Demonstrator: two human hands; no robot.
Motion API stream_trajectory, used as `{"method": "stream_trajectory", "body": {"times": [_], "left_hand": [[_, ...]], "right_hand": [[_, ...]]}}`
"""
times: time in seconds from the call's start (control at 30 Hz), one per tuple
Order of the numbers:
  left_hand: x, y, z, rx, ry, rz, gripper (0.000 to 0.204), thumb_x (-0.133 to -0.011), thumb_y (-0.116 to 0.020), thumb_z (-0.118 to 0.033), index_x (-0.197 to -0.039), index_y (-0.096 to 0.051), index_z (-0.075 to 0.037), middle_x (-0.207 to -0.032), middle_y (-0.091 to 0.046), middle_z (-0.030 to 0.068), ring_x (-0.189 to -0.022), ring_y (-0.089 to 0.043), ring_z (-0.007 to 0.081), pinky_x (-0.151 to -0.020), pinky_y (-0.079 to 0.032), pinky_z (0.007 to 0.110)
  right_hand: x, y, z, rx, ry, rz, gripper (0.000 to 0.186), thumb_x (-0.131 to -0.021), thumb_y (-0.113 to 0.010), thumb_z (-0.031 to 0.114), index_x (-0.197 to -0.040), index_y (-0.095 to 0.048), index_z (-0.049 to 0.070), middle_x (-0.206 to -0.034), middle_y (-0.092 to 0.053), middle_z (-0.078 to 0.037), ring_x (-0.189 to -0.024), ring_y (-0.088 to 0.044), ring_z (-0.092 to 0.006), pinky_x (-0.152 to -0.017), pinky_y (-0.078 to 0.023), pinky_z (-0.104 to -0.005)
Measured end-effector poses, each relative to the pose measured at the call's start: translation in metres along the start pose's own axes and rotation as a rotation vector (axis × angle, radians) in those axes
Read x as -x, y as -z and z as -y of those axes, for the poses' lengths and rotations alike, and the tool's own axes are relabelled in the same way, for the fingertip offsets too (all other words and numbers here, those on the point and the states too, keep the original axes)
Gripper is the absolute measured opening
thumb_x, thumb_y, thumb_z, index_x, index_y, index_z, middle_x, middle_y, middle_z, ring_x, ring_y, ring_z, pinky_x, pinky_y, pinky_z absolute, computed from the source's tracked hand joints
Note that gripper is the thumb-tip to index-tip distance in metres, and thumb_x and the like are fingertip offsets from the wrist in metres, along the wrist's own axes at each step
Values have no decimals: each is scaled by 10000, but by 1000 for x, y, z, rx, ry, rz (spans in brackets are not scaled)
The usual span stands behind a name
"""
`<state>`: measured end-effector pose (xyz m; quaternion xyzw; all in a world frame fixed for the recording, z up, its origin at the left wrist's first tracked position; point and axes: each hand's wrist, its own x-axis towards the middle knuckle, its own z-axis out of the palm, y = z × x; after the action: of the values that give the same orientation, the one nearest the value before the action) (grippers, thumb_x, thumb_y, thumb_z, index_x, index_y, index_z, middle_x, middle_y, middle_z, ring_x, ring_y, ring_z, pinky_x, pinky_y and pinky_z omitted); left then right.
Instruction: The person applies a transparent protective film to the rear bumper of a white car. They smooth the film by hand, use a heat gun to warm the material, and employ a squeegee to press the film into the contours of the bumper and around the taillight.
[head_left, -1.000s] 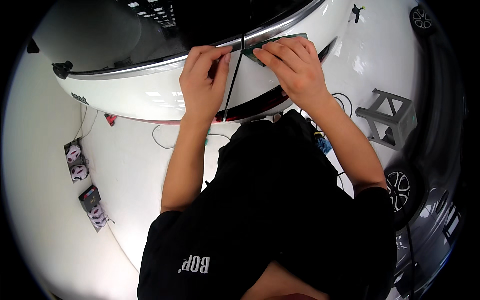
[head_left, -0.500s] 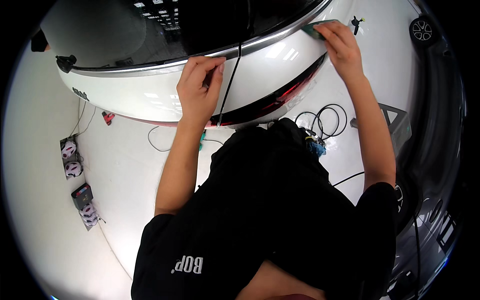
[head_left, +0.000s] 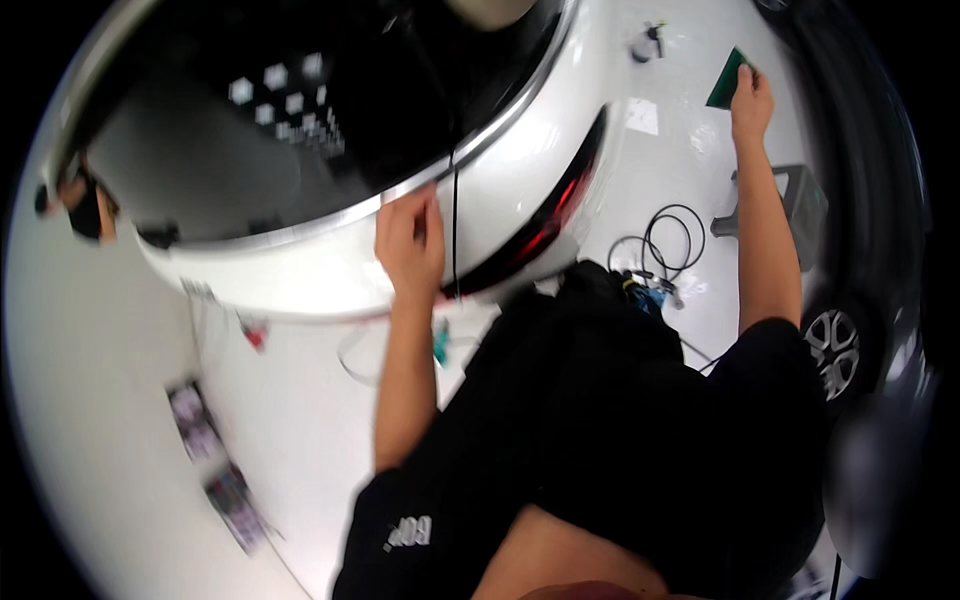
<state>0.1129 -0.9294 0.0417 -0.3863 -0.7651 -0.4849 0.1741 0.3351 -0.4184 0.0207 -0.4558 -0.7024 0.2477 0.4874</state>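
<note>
My right hand (head_left: 752, 108) grips a flat green squeegee (head_left: 728, 80), held out over the floor to the right, apart from the car. My left hand (head_left: 412, 245) is closed, fingertips curled in at the silver trim (head_left: 510, 112) below the dark rear glass (head_left: 330, 110) of a white car (head_left: 290, 275). Whatever those fingers pinch, if anything, is too small to tell. Just right of this hand, a thin black line (head_left: 456, 225) runs down the white bodywork. Beyond it curves a dark red tail light (head_left: 540, 232).
A dark car (head_left: 865, 230) lines the right side, with a grey step stool (head_left: 800, 205) beside it. Coiled black hose (head_left: 675, 240) and a spray bottle (head_left: 646, 45) stand out on the white floor. Another person (head_left: 90, 205) is at the far left. Boxed items (head_left: 195, 420) lie along the left wall.
My right hand has taken the squeegee off the trim and swung it out to the right. The left hand stays at the trim, while the whole view has turned and shifted.
</note>
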Motion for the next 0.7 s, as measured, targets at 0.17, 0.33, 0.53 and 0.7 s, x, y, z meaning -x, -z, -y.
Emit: {"method": "stream_trajectory", "body": {"times": [0.17,0.33,0.53,0.7], "left_hand": [[18,3,-3,58,42,6,92,-946,-691,12,-1021,-740,-10,-922,-639,66,-692,-543,103,-575,-427,226],[23,8,-1,126,21,30,131,-933,-700,37,-1052,-740,-2,-968,-628,71,-693,-550,103,-571,-441,231],[23,8,8,113,-32,143,172,-889,-725,51,-1049,-742,-9,-963,-633,81,-685,-573,128,-575,-453,246],[21,6,7,126,-20,110,127,-907,-716,50,-1022,-740,4,-955,-627,75,-676,-544,99,-561,-430,218]], "right_hand": [[45,26,-99,-407,-907,-109,267,-955,-650,344,-955,-672,78,-834,-630,-66,-734,-604,-189,-565,-466,-360],[176,-43,67,-249,-812,422,496,-1006,-544,505,-957,-680,32,-766,-615,-85,-706,-615,-195,-534,-466,-383],[207,-124,151,-158,-560,279,570,-992,-490,422,-1046,-694,-107,-1037,-704,-315,-1038,-660,-487,-967,-491,-508],[172,-149,163,45,-525,226,564,-993,-462,412,-1070,-707,-91,-1123,-692,-311,-1082,-650,-496,-984,-488,-531]]}}
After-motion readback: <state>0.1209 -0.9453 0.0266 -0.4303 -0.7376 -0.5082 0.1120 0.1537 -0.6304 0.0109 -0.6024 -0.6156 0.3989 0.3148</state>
